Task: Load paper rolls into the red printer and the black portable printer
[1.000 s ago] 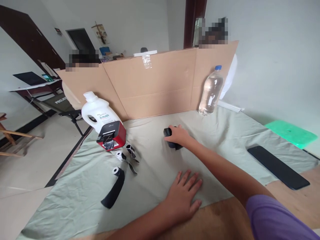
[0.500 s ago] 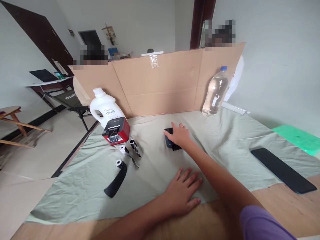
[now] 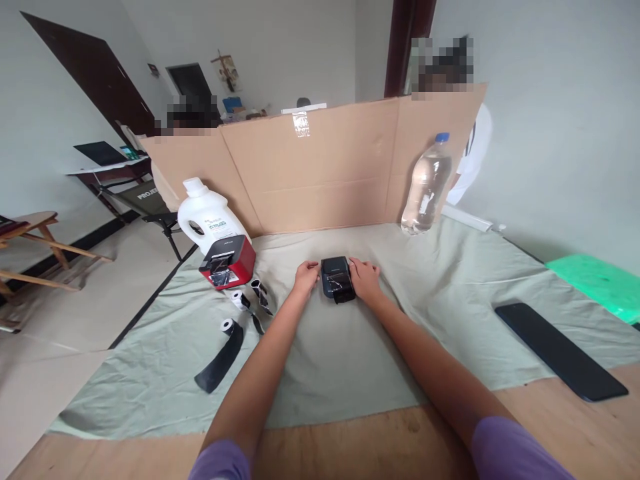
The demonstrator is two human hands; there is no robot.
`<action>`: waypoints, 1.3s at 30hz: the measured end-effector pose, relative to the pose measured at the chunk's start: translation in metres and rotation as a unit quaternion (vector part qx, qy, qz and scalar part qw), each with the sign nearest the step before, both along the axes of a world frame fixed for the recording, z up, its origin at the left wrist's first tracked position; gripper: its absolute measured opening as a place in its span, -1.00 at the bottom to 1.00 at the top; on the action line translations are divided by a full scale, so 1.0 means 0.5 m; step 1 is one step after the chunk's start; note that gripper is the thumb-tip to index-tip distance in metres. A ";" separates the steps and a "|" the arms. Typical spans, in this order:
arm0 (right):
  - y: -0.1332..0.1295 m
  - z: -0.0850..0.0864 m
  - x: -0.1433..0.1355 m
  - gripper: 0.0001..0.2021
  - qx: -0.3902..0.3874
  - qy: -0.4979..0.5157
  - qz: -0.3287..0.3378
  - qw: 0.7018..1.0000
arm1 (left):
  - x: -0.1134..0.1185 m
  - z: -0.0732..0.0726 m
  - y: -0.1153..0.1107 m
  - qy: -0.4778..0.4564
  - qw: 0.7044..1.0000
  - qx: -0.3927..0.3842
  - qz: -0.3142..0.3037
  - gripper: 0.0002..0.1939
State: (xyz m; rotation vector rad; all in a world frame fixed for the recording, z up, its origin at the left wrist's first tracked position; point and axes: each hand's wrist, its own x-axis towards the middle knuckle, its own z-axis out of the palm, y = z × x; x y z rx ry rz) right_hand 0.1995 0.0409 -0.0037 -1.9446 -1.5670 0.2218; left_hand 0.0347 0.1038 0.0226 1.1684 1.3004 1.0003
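A small dark printer [image 3: 335, 277], seemingly a label printer, sits upright on the cloth with a glossy black strip hanging from its front. My right hand [image 3: 366, 277] is at its right side, fingers against the casing. Close to its left side is my left hand [image 3: 305, 279], fingers partly bent, with what looks like a narrow gap to the casing. A red and black printer [image 3: 230, 261] stands further left. In front of that one lie a partly unrolled black roll [image 3: 223, 357] and two smaller rolls [image 3: 240, 300] [image 3: 259, 291].
A white detergent jug [image 3: 205, 213] stands behind the red printer. A cardboard panel [image 3: 315, 173] closes off the back, with a water bottle [image 3: 427, 187] before its right end. On the right lies a black phone-like slab [image 3: 560, 350]. People are partly visible behind the panel.
My left hand has lifted from the cloth's front and reached forward to the printer's left side. My right hand has shifted from the printer's top to its right side, uncovering it.
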 end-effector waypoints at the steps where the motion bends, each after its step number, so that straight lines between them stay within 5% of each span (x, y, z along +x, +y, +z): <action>1: -0.002 0.000 0.000 -0.55 0.001 -0.003 0.001 1.000 | 0.001 -0.007 0.005 -0.010 1.000 -0.014 -0.008 -0.74; 11: 0.002 -0.001 0.005 -0.53 -0.009 -0.004 0.015 1.000 | -0.031 -0.030 0.014 -0.077 0.990 -0.061 -0.096 -0.55; 39: 0.009 -0.018 0.007 -0.57 0.026 -0.020 0.011 0.999 | -0.031 -0.023 0.023 -0.019 0.989 -0.070 -0.132 -0.60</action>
